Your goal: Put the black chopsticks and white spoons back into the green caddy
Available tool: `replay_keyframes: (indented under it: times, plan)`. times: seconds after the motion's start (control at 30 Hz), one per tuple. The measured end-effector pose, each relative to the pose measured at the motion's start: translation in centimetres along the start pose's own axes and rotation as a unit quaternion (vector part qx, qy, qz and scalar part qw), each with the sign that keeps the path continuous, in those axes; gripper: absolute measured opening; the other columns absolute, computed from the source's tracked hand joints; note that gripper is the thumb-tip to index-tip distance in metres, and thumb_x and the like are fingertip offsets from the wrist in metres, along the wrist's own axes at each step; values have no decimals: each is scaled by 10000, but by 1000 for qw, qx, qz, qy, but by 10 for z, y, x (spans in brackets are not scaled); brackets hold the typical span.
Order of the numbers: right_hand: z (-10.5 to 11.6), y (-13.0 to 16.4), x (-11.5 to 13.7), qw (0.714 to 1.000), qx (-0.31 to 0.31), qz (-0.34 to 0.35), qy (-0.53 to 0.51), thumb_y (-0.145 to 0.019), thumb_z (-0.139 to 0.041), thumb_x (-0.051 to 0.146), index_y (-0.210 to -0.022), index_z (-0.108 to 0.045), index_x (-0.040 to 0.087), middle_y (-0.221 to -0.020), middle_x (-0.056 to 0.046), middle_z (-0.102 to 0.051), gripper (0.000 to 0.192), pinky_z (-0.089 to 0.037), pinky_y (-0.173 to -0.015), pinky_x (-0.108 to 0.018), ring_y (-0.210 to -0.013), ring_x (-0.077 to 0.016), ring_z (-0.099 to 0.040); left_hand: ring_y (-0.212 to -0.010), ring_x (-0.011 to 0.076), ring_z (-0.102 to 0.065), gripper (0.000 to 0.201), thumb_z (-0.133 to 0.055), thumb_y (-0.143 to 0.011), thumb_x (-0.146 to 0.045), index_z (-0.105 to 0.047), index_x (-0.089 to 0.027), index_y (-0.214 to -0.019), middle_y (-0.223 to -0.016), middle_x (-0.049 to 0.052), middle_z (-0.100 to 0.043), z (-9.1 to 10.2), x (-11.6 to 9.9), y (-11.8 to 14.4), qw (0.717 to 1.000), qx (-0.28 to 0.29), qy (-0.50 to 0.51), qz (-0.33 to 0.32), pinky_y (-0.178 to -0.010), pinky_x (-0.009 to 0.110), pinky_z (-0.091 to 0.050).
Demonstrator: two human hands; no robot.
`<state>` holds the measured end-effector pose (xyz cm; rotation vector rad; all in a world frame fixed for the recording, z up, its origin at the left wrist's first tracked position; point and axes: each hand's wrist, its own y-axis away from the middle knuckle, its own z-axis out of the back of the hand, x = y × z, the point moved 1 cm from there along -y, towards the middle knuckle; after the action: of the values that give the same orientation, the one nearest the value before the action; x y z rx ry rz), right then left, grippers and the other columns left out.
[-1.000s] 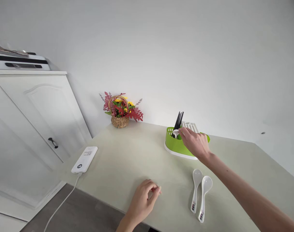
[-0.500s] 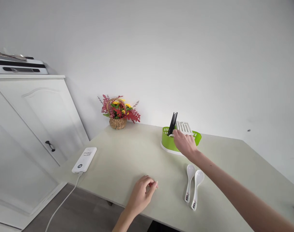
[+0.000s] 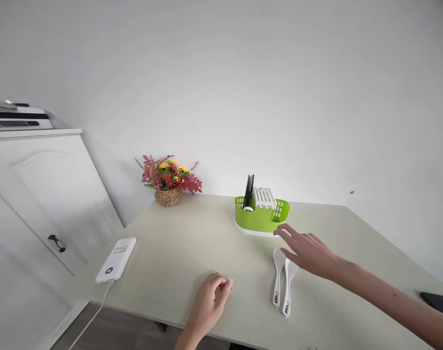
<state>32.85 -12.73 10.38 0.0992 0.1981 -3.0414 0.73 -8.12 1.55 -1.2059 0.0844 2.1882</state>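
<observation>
My left hand (image 3: 209,302) rests near the table's front edge, fingers curled and thumb against the fingertips, nothing seen in it. My right hand (image 3: 309,252) is open, palm down with fingers apart, above two white spoons (image 3: 277,278) lying side by side; it covers part of the right spoon's bowl. Just beyond stands a green utensil holder (image 3: 256,221) with a white base. Several black chopsticks (image 3: 248,192) stand in its left part, with a small white rounded piece (image 3: 248,209) in front of them. A white slotted rack (image 3: 265,197) tops its middle.
A wicker basket of artificial flowers (image 3: 168,194) stands at the back left. A white power bank (image 3: 116,261) with a cable (image 3: 93,318) lies by the left edge. A dark flat device (image 3: 440,305) is at the far right. A white cabinet (image 3: 61,194) stands to the left.
My right hand has left the utensil holder, moved back toward me, and opened above the spoons. A white rounded piece now shows by the chopsticks. My left hand stays curled; the view has shifted slightly.
</observation>
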Motion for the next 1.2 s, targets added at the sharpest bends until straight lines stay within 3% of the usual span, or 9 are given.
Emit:
replay_keyframes:
  times: [0.17, 0.37, 0.53, 0.7, 0.8, 0.9, 1.0, 1.1, 1.2]
  plan:
    - [-45, 29, -28, 978, 81, -108, -156, -998, -415, 459, -1476, -430, 295, -1500, -113, -498, 506, -507, -892, -442, -873, -219, -713, -862, 212, -651, 394, -464, -1048, -459, -640, -213, -795, -864, 53, -691, 1, -4, -4, 1000, 6, -11, 0, -811, 302, -477]
    - [-82, 28, -21, 961, 68, -173, -206, -982, -451, 362, -1449, -469, 251, -1372, -139, -599, 480, -492, -862, -407, -990, -270, -713, -866, 222, -651, 403, -466, -1038, -500, -653, -221, -815, -896, 61, -702, 1, -8, -6, 1000, 18, -7, 20, -784, 299, -484]
    - [-93, 27, -21, 949, 42, -179, -257, -984, -389, 224, -1282, -589, 215, -1254, -125, -688, 359, -474, -840, -344, -1066, -250, -694, -840, 219, -646, 407, -480, -1026, -527, -672, -220, -839, -892, 65, -698, 1, -14, -8, 999, 28, -16, 34, -719, 284, -465]
    - [-72, 38, -20, 936, 19, -151, -319, -1013, -328, 291, -1037, -648, 212, -961, -60, -751, 330, -483, -678, -305, -716, -180, -692, -784, 206, -637, 443, -497, -1002, -572, -681, -211, -823, -847, 58, -701, -2, -21, -13, 998, 4, -4, 57, -691, 278, -455]
    - [-45, 48, -10, 934, -10, -117, -338, -1021, -345, 344, -1031, -643, 232, -954, -38, -748, 319, -485, -694, -309, -701, -172, -672, -664, 172, -588, 482, -489, -989, -610, -677, -199, -820, -784, 43, -684, -16, -35, -21, 996, 2, 24, 82, -622, 263, -436]
    - [-15, 60, 9, 939, -37, -81, -333, -1026, -389, 389, -1024, -651, 262, -1009, -27, -743, 292, -467, -745, -323, -849, -197, -681, -642, 149, -579, 429, -554, -955, -603, -703, -201, -970, -896, 45, -728, -37, -66, -30, 995, 60, 52, 66, -588, 245, -432]
    - [15, 72, 30, 948, -57, -55, -308, -1042, -383, 406, -992, -654, 275, -949, -9, -738, 305, -436, -685, -326, -760, -188, -651, -606, 126, -559, 361, -591, -956, -547, -702, -218, -1055, -939, 31, -758, -51, -102, -35, 985, 157, 64, 17, -564, 228, -418]
    - [37, 83, 41, 935, -59, -37, -347, -1057, -374, 453, -1016, -654, 295, -942, 11, -732, 324, -439, -663, -311, -688, -156, -616, -526, 109, -510, 340, -566, -987, -516, -701, -205, -963, -762, 5, -734, -47, -123, -38, 977, 200, 74, -7, -547, 223, -410]
    - [40, 93, 39, 904, -34, -13, -426, -1050, -402, 519, -1231, -606, 349, -1061, 23, -731, 321, -484, -690, -293, -671, -124, -610, -528, 107, -531, 360, -569, -997, -509, -696, -183, -912, -754, 18, -732, -24, -125, -46, 983, 163, 87, -24, -550, 221, -431]
